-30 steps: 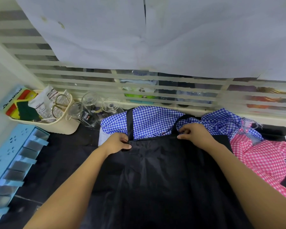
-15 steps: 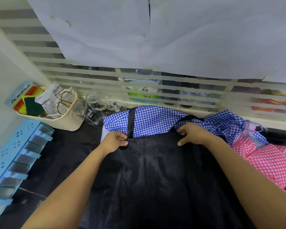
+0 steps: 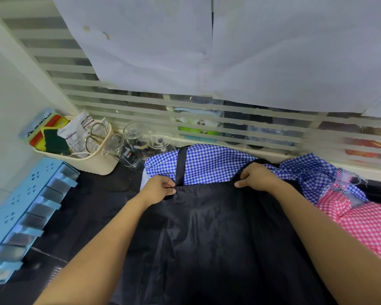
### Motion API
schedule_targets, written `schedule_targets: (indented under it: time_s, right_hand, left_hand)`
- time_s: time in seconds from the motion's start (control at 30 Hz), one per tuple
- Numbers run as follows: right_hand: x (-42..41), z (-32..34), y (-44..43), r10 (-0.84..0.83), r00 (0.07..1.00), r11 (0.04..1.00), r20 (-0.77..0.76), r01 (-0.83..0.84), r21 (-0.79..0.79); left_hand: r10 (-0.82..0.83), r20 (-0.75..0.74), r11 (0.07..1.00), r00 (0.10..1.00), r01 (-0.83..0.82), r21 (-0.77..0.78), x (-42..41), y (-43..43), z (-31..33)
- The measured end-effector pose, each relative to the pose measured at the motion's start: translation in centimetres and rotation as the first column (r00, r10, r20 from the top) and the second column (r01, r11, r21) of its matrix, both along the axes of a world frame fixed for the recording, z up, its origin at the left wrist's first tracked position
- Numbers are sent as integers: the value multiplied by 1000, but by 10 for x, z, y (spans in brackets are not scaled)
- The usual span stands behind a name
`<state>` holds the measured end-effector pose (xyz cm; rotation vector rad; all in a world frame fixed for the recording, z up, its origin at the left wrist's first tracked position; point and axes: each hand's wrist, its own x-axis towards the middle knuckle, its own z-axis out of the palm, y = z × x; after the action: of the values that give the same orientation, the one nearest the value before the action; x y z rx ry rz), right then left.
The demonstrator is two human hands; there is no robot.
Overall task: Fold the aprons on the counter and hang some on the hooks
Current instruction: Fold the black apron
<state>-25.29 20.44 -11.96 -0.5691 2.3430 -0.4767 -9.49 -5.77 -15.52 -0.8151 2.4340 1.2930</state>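
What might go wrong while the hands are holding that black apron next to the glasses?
The strap of the black apron lies over the blue checked apron, so lifting may drag it along. The glasses stand close to the left hand; a wide swing might knock them over.

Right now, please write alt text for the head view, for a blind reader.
A left hand and a right hand grip the top corners of a black glossy fabric apron spread on a dark counter. Behind it lie a blue-checked cloth apron and, at right, a pink-checked cloth apron.
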Motion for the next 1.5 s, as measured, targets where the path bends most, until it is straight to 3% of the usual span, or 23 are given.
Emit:
schedule_targets:
  time_s: [0.17, 0.27, 0.33, 0.43, 0.5, 0.57, 0.63, 0.7, 0.8, 0.93, 1.03, 1.2, 1.27, 1.37, 1.5]
  right_hand:
    - [-7, 16, 20, 61, 998, 953, 21, -65, 295]
    - [-13, 12, 34, 42, 994, 907, -106, 7, 422]
    - [-11, 5, 40, -81, 976, 941, -203, 142, 308]
    - [4, -8, 43, -178, 890, 964, -421, 243, 107]
    - [30, -17, 39, -213, 774, 970, -596, 239, -37]
    - [70, -26, 31, -182, 718, 983, -672, 113, -146]
    - [123, -49, 23, -85, 724, 983, -684, -50, -175]
    - [181, -77, 22, 76, 752, 977, -655, -186, -100]
    - [228, -111, 36, 164, 807, 982, -568, -188, 17]
    - [216, -114, 72, 48, 846, 996, -531, 1, 91]
    - [203, -107, 106, -122, 852, 975, -509, 198, 97]
    - [223, -93, 151, -406, 779, 905, -477, 416, -90]
    - [242, -83, 151, -456, 750, 889, -479, 414, -196]
    - [273, -74, 151, -531, 693, 847, -489, 417, -328]
    - [313, -69, 165, -730, 546, 683, -410, 596, -422]
  left_hand:
    - [-115, -95, 979, 989, 97, -180, -19, 29, 4]
    - [-76, -239, 913, 968, -28, -406, -35, 62, 7]
    - [-91, -369, 840, 925, -128, -528, -33, 85, 9]
    - [-290, -419, 764, 860, -56, -643, 2, 120, -3]
    - [-376, -311, 752, 873, 91, -653, 35, 136, -25]
    - [-381, -137, 754, 914, 221, -618, 61, 139, -47]
    - [-397, -47, 781, 917, 310, -542, 75, 134, -62]
    - [-429, -55, 819, 901, 363, -445, 80, 128, -67]
    - [-422, -73, 835, 904, 355, -421, 86, 120, -65]
    - [-360, 18, 792, 933, 316, -523, 132, 95, -73]
    - [-145, 70, 796, 987, 158, -584, 178, 62, -78]
    - [44, 157, 823, 987, 53, -566, 209, 40, -65]
    - [18, 114, 828, 993, 49, -558, 206, 56, -58]
    - [-147, 32, 817, 989, 140, -559, 201, 100, -55]
    - [-303, 56, 781, 951, 282, -558, 211, 159, -60]
